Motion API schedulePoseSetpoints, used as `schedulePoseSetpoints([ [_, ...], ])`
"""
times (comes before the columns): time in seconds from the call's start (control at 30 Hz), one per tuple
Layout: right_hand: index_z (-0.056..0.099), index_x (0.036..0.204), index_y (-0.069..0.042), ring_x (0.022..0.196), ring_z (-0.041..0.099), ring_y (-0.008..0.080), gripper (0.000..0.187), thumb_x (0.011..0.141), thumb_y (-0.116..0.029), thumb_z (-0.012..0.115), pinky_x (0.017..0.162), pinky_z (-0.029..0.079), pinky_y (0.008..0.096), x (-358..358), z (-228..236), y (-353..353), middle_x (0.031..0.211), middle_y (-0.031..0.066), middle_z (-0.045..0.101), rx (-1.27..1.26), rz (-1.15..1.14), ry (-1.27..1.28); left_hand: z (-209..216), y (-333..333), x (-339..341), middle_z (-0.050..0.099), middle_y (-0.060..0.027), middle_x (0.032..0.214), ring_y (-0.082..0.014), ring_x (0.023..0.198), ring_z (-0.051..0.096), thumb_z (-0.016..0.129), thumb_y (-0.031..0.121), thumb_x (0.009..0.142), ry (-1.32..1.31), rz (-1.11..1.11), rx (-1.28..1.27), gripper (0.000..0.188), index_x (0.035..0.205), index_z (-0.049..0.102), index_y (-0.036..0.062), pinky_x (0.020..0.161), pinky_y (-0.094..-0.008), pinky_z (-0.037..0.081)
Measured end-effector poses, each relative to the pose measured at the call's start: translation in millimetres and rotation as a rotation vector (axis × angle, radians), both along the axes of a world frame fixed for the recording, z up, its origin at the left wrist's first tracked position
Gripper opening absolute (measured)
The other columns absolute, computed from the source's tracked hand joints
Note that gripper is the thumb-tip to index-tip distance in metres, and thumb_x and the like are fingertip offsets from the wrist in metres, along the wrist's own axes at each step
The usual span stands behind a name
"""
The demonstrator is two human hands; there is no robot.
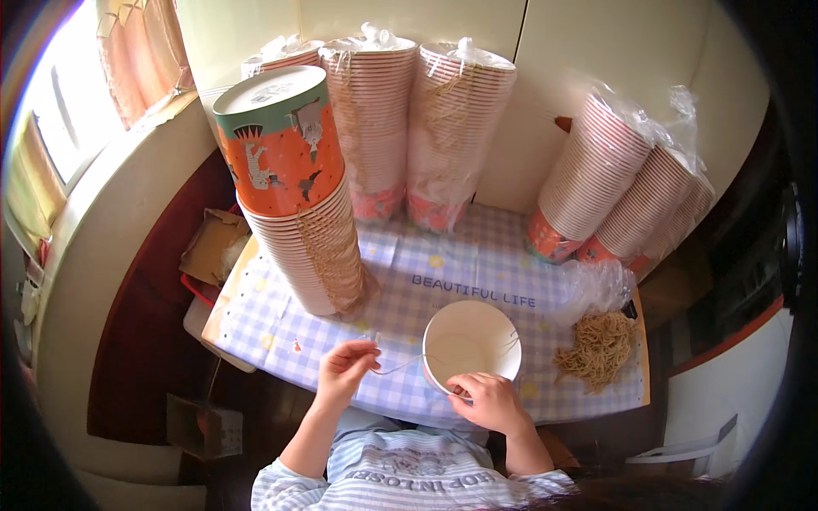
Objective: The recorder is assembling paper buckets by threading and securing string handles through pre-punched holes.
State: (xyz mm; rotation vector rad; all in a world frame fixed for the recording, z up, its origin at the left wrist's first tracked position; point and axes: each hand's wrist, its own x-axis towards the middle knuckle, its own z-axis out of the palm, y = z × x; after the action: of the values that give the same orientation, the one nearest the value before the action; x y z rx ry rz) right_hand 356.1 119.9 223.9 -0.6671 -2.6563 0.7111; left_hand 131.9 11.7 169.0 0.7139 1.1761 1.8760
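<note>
A white-lined paper bucket (pixel 473 328) sits tilted near the table's front edge, its mouth facing me. My right hand (pixel 487 400) is closed over the bucket's near rim, with the fingertips inside. Left of the bucket, my left hand (pixel 348 368) pinches the end of a thin pale cord (pixel 400 370). The cord runs from those fingers to the bucket's left side, and more thin cord crosses the mouth toward the right rim. How it passes through the wall cannot be made out. A heap of tan cords (pixel 596 349) lies to the right.
At the left stands a tall bucket stack (pixel 298 247), topped by an upside-down orange and green bucket (pixel 277 145). Plastic-wrapped stacks (pixel 460 128) line the back, with leaning ones (pixel 588 170) at right. A clear plastic bag (pixel 596 285) lies on the checked tablecloth (pixel 400 264).
</note>
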Motion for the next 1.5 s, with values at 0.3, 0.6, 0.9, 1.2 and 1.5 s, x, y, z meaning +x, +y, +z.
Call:
schedulePoseSetpoints([
  [0.3,0.045,0.115,-0.007,0.087,0.059,0.0298,0.057,0.067,-0.024,0.073,0.075,0.047,0.0377,-42,1,1,0.096,0.0113,0.06,0.216,-0.056,0.266,-14,3,24,0.062,-0.0066,0.082,-0.0118,0.077,0.06,0.061,-0.001,0.08,0.218,-0.079,0.022,0.01,0.09,0.058,-0.0012,0.072,-0.025,0.05],
  [0.6,0.054,0.085,-0.009,0.059,0.062,0.0211,0.024,0.073,-0.024,0.069,0.052,0.048,0.0326,-31,-17,-2,0.067,0.0053,0.062,0.07,-0.076,0.06,-16,10,33,0.062,-0.0078,0.085,-0.0131,0.075,0.061,0.059,0.003,0.082,0.003,-0.106,-0.094,0.017,0.098,0.057,-0.0031,0.068,-0.0242,0.051],
  [0.9,0.056,0.074,-0.008,0.052,0.059,0.0187,0.017,0.073,-0.02,0.069,0.047,0.045,0.0305,-15,-2,2,0.061,0.0052,0.06,0.038,-0.218,0.188,9,20,51,0.066,-0.0079,0.081,-0.013,0.074,0.064,0.061,-0.004,0.072,0.61,0.036,-0.112,0.012,0.084,0.06,-0.0004,0.063,-0.0239,0.052],
  [1.2,0.057,0.076,-0.007,0.052,0.06,0.016,0.017,0.073,-0.019,0.07,0.046,0.045,0.0285,-7,-2,4,0.062,0.0057,0.061,-0.041,-0.245,0.199,23,31,64,0.066,-0.0076,0.082,-0.0169,0.071,0.065,0.064,-0.003,0.069,0.819,0.034,0.022,0.013,0.081,0.059,0.0023,0.055,-0.0251,0.052],
  [1.5,0.057,0.075,-0.007,0.05,0.059,0.0159,0.016,0.074,-0.018,0.069,0.045,0.044,0.0279,-9,-1,3,0.061,0.0058,0.06,-0.049,-0.216,0.211,17,35,67,0.065,-0.0081,0.081,-0.018,0.069,0.065,0.065,-0.003,0.068,0.86,0.091,0.032,0.013,0.079,0.059,0.0013,0.056,-0.0261,0.052],
])
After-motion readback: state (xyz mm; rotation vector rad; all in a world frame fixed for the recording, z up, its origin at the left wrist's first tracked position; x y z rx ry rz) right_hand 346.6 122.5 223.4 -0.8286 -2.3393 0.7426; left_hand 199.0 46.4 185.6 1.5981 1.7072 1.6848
